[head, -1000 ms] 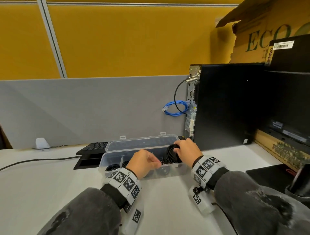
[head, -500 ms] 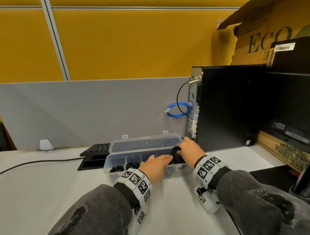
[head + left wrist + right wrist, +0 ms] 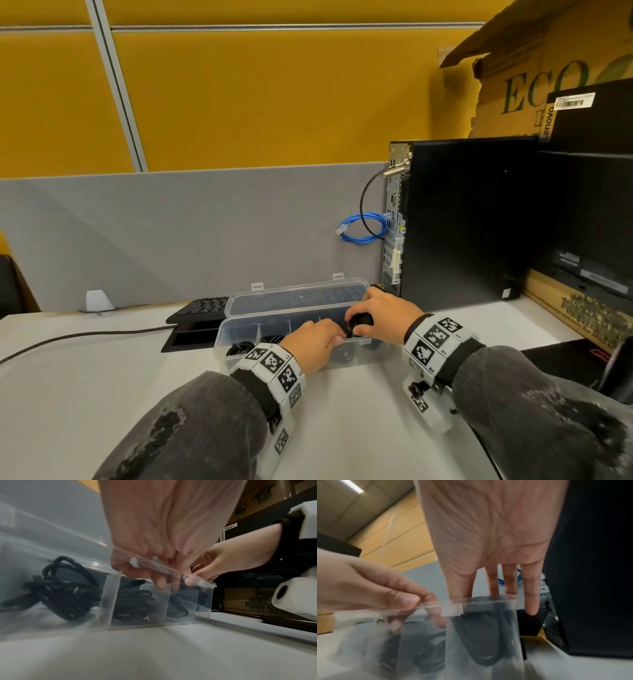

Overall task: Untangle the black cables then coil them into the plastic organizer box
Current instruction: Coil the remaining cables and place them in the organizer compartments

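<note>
White worktop (image 3: 85, 394), far left: a thin dark cord (image 3: 78, 337) runs across it to a black keyboard (image 3: 200, 306) against the grey partition.

Clear plastic organizer box with internal dividers (image 3: 222, 337), centre: lid (image 3: 294, 299) hinged open and leaning back. Left compartments each hold a coiled black cable (image 3: 63, 588), seated but bunched loosely.

Left hand (image 3: 313, 344): over the front rim at mid-box, fingers curled and dipping inside; whether they pinch a cable end or merely press cannot be told.

Right hand (image 3: 380, 317): over the rightmost compartment, thumb and fingers closed round a round black cable coil (image 3: 359, 320), which stands on edge, lower half inside the compartment, top above the rim.

Black upright computer case (image 3: 462, 219), right: a loose blue network cable (image 3: 363, 229) hangs at its rear; cardboard boxes (image 3: 548, 75) behind.

Risks, as judged:
- Coil is springy; released before fully seated, it may open and lift out.
- A loop resting on a divider or rim would stop the lid closing.
- Downward push on a light box may slide or tip it.
</note>
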`<state>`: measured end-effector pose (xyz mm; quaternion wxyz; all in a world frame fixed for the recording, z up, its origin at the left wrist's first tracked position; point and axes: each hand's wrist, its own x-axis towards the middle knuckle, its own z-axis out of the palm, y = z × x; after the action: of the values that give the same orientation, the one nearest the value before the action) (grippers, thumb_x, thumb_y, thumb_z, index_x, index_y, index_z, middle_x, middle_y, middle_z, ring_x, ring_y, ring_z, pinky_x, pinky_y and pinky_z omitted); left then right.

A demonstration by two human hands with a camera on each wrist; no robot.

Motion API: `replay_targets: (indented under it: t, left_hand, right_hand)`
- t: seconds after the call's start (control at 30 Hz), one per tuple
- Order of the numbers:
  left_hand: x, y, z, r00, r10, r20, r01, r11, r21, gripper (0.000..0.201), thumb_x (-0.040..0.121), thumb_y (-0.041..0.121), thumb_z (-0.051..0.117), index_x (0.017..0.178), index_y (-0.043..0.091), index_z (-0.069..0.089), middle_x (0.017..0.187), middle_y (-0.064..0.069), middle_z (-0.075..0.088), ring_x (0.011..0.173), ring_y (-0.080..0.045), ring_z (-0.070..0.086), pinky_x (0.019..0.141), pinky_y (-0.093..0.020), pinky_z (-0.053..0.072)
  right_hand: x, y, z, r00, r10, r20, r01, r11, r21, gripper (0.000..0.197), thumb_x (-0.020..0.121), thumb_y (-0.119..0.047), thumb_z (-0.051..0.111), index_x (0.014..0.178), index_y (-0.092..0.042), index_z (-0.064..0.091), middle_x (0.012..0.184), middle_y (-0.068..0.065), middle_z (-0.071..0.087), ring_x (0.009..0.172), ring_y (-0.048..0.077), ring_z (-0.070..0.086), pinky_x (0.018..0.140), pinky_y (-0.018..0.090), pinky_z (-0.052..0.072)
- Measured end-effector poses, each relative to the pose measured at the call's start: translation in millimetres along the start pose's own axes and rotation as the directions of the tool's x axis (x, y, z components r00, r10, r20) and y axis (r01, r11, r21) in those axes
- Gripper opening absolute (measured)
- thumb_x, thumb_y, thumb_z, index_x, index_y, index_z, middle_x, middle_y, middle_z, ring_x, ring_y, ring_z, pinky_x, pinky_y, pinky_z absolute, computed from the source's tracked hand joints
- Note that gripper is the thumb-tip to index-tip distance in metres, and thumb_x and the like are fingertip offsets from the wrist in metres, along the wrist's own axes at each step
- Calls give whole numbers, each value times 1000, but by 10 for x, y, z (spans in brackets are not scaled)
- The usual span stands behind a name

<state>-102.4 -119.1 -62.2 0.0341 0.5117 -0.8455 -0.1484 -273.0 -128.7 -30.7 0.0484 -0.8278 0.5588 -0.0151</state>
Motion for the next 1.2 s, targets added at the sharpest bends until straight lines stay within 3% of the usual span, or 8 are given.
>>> replay_targets:
  t: [0.23,0.4,0.6,0.73,0.87,1.0,1.13,1.2]
  left_hand:
    - [-19,-10,-38,999,-39,-8,39,999,-17,27,99,13,35,106,10,61,117,-8,62,113,-26,52,99,-40,40]
    - [-18,-20,-26,997,-35,-63,31,998,-49,28,98,10,35,105,8,62,113,-8,65,110,-26,54,97,-37,42]
    - [-8,-35,-24,998,-28,-63,24,998,-58,29,99,11,35,107,9,62,115,-8,65,112,-26,54,99,-39,41]
    - [-6,-41,-28,998,-24,-60,20,997,-74,29,99,13,35,109,9,61,116,-8,65,111,-25,55,100,-39,40]
    - [-12,-59,-7,995,-21,-96,11,994,-104,30,99,17,34,105,12,63,110,-6,66,104,-23,57,97,-39,43]
    - [3,-80,3,995,-11,-94,1,994,-106,30,99,15,34,105,12,64,109,-6,67,104,-22,57,96,-38,44]
    - [3,-75,-2,995,0,-98,-11,993,-115,31,99,12,34,104,9,64,107,-7,68,104,-22,57,96,-37,43]
    - [-8,-78,7,992,8,-126,-25,991,-132,31,98,13,35,100,10,65,103,-7,69,101,-22,58,94,-34,43]
  right_hand:
    - [57,-28,-34,1000,-11,23,13,997,-79,32,91,-35,53,123,-28,56,122,5,47,110,24,52,90,35,45]
    - [87,-39,-34,998,37,51,-26,979,-202,32,95,-34,47,120,-19,58,120,9,57,111,27,54,89,41,48]
    - [207,-68,-14,983,-13,182,71,946,-317,33,98,-28,42,128,-19,53,128,12,44,119,31,41,98,41,39]
    - [218,-42,-22,991,-42,130,59,990,-130,29,94,-27,52,119,-17,63,112,8,52,111,27,51,92,34,43]
    - [118,175,-13,999,19,36,-25,980,197,47,84,-26,68,127,-14,54,121,4,62,110,19,58,94,27,44]
    - [180,128,7,998,10,61,-11,1000,7,40,85,-24,66,124,-15,59,123,7,61,112,22,57,97,29,45]
    - [300,-128,-96,990,45,136,-15,977,-214,14,86,-15,63,93,-3,65,87,12,59,87,31,56,73,32,47]
    - [335,-212,-115,984,81,157,-34,958,-283,13,88,-13,59,94,-2,63,89,12,57,89,31,55,76,35,46]
